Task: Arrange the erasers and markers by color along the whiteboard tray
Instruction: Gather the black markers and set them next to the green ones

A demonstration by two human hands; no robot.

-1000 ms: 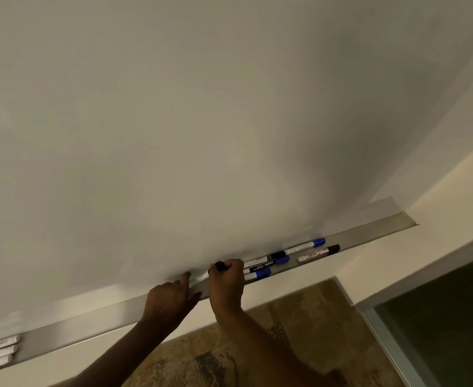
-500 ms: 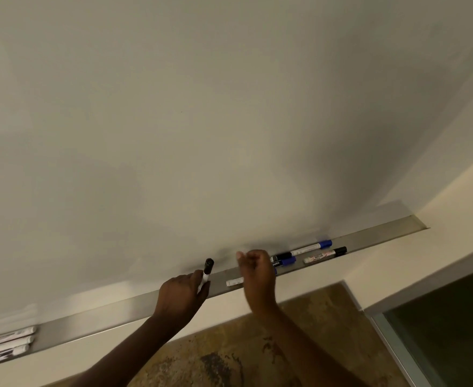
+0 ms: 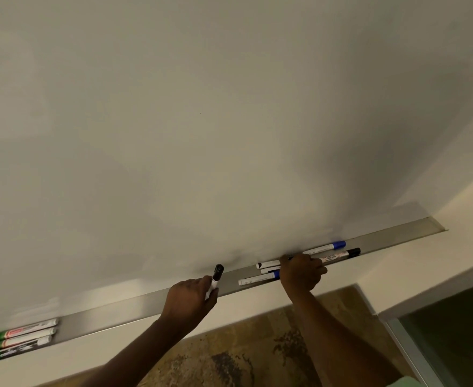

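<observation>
The whiteboard (image 3: 201, 121) fills most of the view, with mottled brown floor (image 3: 229, 344) below it and a dark glass panel (image 3: 453, 339) at lower right. Along the board's foot runs the long grey tray (image 3: 118, 314). The left hand (image 3: 190, 298) is at the tray's front lip, its grip closed round the white barrel of a black-capped marker (image 3: 216, 277) held nearly upright, cap uppermost. The right hand (image 3: 302, 272) is farther right, fingers curled down over a cluster of markers in the tray; whether its grip has hold of one I cannot tell. Right of it lie a blue-capped marker (image 3: 324, 248) by the board and a second black-capped pen (image 3: 341, 254) just in front. Left of it white barrels (image 3: 254, 280) stick out. Three green-capped markers (image 3: 20, 335) lie side by side at the far left, blurred.
</observation>
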